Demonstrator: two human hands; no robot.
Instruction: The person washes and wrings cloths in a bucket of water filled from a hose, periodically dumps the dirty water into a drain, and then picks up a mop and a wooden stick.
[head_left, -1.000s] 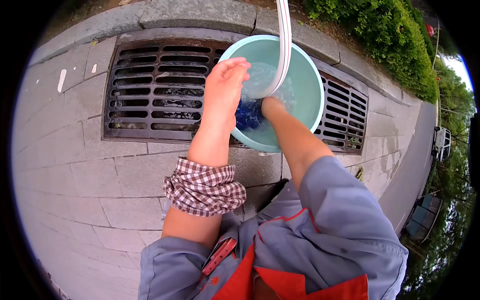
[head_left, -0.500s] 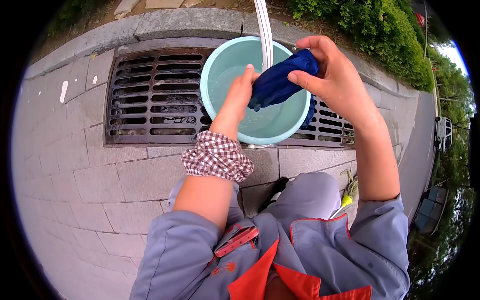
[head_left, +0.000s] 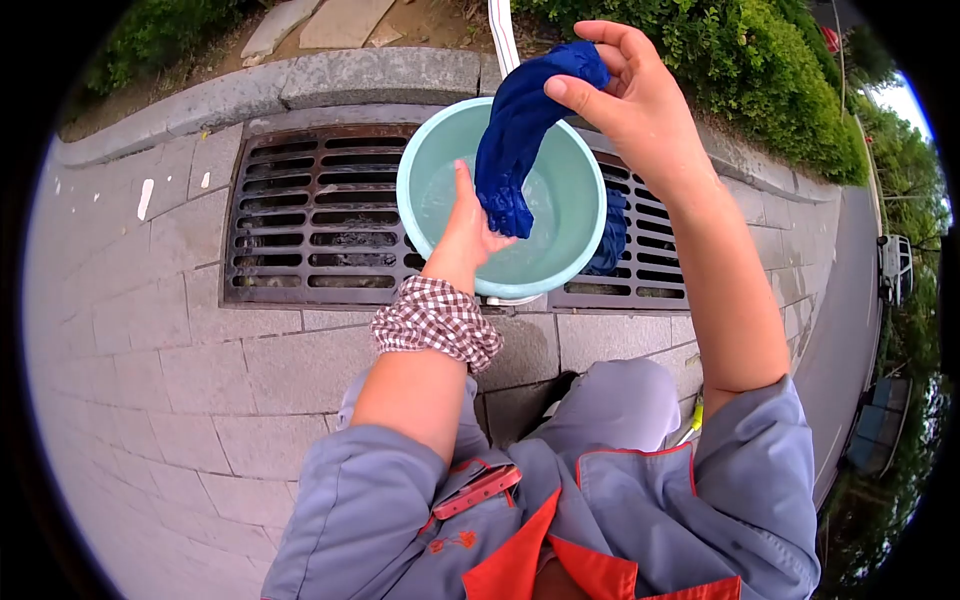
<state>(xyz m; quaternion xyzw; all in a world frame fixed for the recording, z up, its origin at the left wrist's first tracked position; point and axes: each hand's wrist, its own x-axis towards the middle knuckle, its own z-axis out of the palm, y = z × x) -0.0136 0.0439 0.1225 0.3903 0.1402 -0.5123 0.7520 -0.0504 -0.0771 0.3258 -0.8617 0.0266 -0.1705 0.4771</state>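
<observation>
A wet blue cloth (head_left: 515, 130) hangs over a pale green basin (head_left: 583, 225) with water in it. My right hand (head_left: 630, 95) pinches the cloth's upper end above the basin's far right side. Low over the water, my left hand (head_left: 468, 225) is at the cloth's lower end, thumb raised and fingers partly hidden behind the cloth. A white hose (head_left: 503, 35) comes down from the top and passes behind the cloth. Another blue cloth (head_left: 609, 240) lies on the grate just right of the basin.
Metal drain grates (head_left: 305, 220) lie under and beside the basin. Behind them runs a stone curb (head_left: 380, 78) with a hedge (head_left: 770, 90) at the upper right. A yellow-handled tool (head_left: 697, 415) is partly visible by my right arm. Vehicles stand along the road at the right.
The blue cloth came up out of the basin between my hands. It now hangs more upright, its upper end lifted by my right hand. My left hand has moved lower, and the basin appears lower in view.
</observation>
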